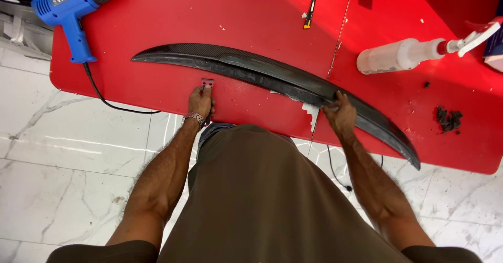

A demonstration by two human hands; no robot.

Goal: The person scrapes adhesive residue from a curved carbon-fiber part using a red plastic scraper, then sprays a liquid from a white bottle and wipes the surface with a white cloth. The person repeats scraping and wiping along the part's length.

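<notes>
A red table [157, 79] carries everything, its near edge running just in front of the person. Across it lies a long, curved black spoiler [251, 69], reaching from the left middle toward the near right corner, where its tip hangs past the edge. At the far left corner sits a blue heat gun [73, 6], its black cord [105, 98] dropping over the near edge. A white spray bottle [403, 55] lies on its side toward the right edge. The right hand [340, 113] has its grip closed on the spoiler's near rim. The left hand [200, 101] rests near the near edge, fingers pinching a small scraper [207, 83] just beside the spoiler. A slim black knife [310, 7] lies by the far edge, and a little dark clump of scraps [449, 119] lies near the right edge.
</notes>
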